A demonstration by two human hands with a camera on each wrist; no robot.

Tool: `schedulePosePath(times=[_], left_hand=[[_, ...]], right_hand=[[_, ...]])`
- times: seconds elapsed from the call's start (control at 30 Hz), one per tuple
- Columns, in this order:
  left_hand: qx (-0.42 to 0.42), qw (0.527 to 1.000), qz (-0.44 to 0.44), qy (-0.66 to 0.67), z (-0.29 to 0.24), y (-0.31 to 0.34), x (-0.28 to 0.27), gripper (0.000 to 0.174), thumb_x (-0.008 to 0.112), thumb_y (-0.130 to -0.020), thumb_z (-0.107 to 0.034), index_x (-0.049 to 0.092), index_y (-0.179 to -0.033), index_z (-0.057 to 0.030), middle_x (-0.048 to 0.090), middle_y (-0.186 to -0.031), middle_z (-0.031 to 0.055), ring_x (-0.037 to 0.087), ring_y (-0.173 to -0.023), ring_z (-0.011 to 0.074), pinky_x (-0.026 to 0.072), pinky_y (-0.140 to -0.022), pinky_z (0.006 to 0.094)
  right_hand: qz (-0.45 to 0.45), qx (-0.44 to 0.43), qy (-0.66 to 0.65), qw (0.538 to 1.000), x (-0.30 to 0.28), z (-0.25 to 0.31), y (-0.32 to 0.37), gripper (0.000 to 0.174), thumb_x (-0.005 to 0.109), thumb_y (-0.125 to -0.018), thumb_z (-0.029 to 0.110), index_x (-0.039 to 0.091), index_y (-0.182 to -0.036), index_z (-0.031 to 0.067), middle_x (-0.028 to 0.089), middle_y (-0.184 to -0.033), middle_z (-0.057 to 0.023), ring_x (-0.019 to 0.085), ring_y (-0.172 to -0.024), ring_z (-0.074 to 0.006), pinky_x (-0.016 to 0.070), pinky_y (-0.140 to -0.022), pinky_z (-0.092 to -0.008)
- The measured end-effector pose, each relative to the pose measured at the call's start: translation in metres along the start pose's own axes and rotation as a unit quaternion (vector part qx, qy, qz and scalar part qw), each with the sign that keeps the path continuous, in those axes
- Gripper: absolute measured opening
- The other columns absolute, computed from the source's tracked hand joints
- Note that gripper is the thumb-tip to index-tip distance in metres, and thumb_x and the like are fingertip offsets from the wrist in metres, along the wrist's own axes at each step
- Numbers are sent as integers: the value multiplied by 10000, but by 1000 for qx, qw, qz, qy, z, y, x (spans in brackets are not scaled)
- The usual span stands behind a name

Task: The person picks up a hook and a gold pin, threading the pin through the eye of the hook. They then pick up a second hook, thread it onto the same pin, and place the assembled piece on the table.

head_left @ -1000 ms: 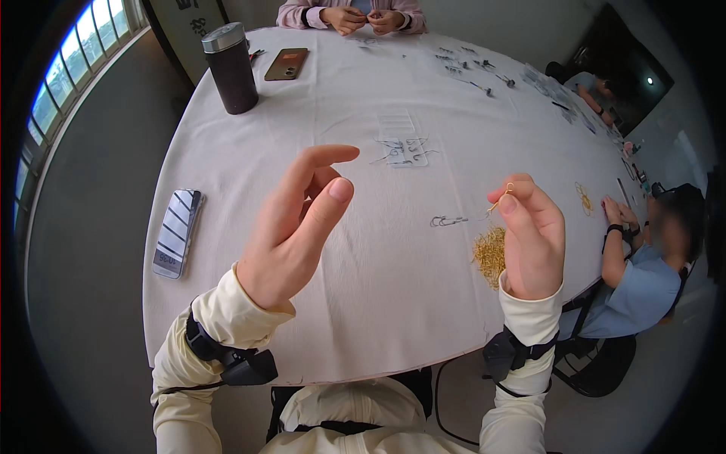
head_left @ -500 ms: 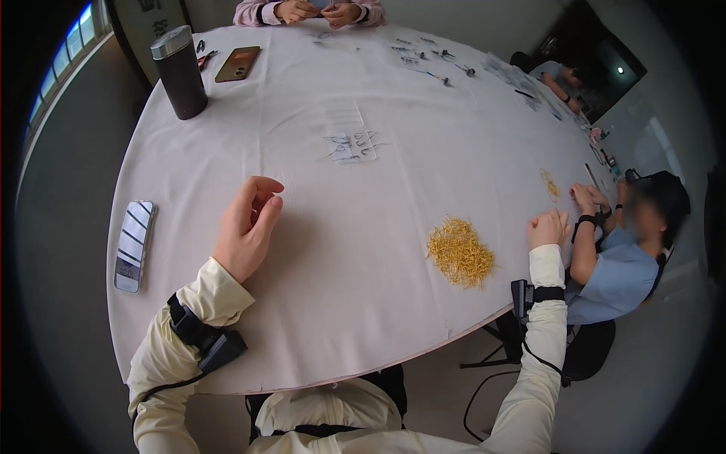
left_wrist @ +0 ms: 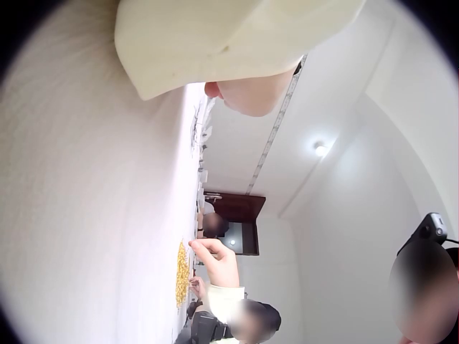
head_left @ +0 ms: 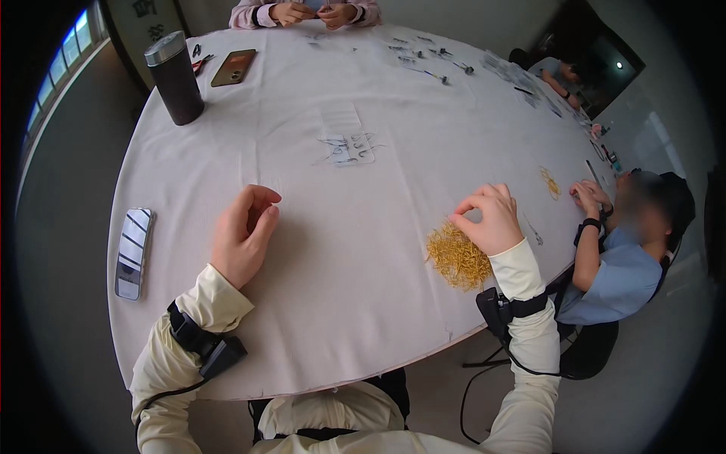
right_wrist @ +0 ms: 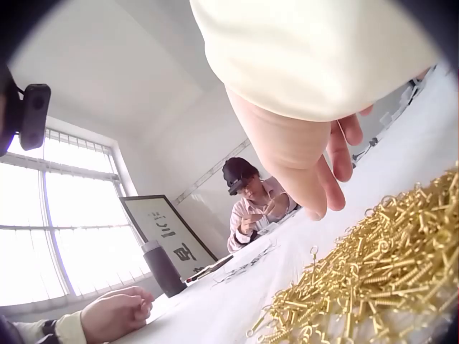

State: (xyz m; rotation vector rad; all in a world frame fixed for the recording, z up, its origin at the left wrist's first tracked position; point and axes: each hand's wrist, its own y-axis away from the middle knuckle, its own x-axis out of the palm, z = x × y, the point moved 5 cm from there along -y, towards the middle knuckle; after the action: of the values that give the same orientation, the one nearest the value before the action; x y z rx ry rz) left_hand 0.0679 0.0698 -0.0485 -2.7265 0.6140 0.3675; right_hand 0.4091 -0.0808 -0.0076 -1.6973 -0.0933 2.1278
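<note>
My right hand (head_left: 491, 219) hovers at the upper edge of a heap of small golden screw eyes (head_left: 457, 257). Its thumb and index fingertips come close together there in the head view. From the right wrist, the fingers (right_wrist: 336, 172) hang loosely beside the screw eyes (right_wrist: 373, 265), with nothing visible in them. Over the left half of the table, my left hand (head_left: 243, 234) is relaxed, its fingers loosely bent and holding nothing. A thin silver wire-like piece (head_left: 535, 231) lies to the right of my right hand.
A clear plastic case with hooks (head_left: 352, 147) lies mid-table. To the left are a phone (head_left: 133, 253), a dark tumbler (head_left: 175, 83) and a brown phone (head_left: 234, 67). A person in blue (head_left: 620, 253) sits at the right, with golden loops (head_left: 550, 184) nearby.
My right hand, which pinched a golden screw eye, went to the table's right side and came back to the heap without it. The silver piece now lies there. My left hand lowered.
</note>
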Motion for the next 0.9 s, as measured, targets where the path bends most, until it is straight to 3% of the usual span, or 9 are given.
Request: schedulePosePath(times=[0.07,0.3,0.5,0.57,0.63,0.7,0.73,0.8,0.9], left_hand=[[8,1000,-1,-2,2,0,-1,115,564,-942,-81,583,-1023,-2,529,-745,13,470,-654,86,414,-623,257],[-12,999,28,-23,-5,3,-3,122,552,-942,-68,580,-1041,-3,512,-792,-20,457,-705,58,396,-650,231],[2,999,24,-40,-7,5,-4,127,552,-942,-72,588,-1047,-9,540,-798,-14,475,-701,58,411,-639,225],[-31,999,29,22,-6,4,-3,134,541,-963,-88,584,-1062,-7,544,-822,-13,484,-731,61,422,-672,225],[-41,982,100,158,-14,13,14,174,535,-1009,-157,576,-1105,-18,585,-904,2,504,-807,70,439,-737,237],[-133,948,176,229,-27,26,30,208,570,-1014,-218,597,-1075,-21,613,-849,4,504,-741,72,454,-685,245],[-142,934,211,252,-26,32,36,226,569,-1019,-239,601,-1071,-21,621,-862,6,505,-739,70,455,-683,242],[-155,910,252,290,-20,39,43,232,571,-1026,-262,613,-1045,-34,629,-865,-3,506,-730,63,454,-679,228],[-176,909,221,305,-11,32,32,218,577,-1024,-263,617,-1032,-49,624,-852,-17,501,-725,51,443,-669,217]], right_hand=[[61,3,86,994,10,10,-7,101,792,-729,211,729,-728,131,634,-889,-10,512,-1007,-257,370,-873,-432],[114,40,85,989,20,4,-19,102,738,-732,149,670,-668,109,639,-893,-22,525,-1004,-270,385,-876,-429],[75,19,-13,997,-1,11,-25,67,683,-790,116,640,-815,71,651,-799,-52,601,-806,-269,466,-777,-395],[119,101,-174,972,-13,53,-23,56,638,-845,89,616,-865,41,653,-767,-69,609,-756,-258,479,-739,-387],[168,-11,-181,969,-15,112,-17,51,616,-878,76,596,-860,32,648,-757,-71,614,-752,-252,480,-727,-377],[165,-215,-137,953,-8,164,-11,59,635,-873,87,600,-865,40,646,-759,-73,616,-726,-259,484,-702,-375],[164,-217,-137,952,0,176,-11,59,635,-873,87,600,-865,40,646,-759,-73,616,-726,-259,484,-702,-375],[128,-308,-161,929,14,198,-10,56,654,-862,90,616,-880,52,642,-763,-71,609,-700,-266,484,-685,-374],[174,-240,-225,928,31,200,-21,88,671,-856,100,631,-913,46,671,-816,-71,624,-719,-240,490,-684,-362]])
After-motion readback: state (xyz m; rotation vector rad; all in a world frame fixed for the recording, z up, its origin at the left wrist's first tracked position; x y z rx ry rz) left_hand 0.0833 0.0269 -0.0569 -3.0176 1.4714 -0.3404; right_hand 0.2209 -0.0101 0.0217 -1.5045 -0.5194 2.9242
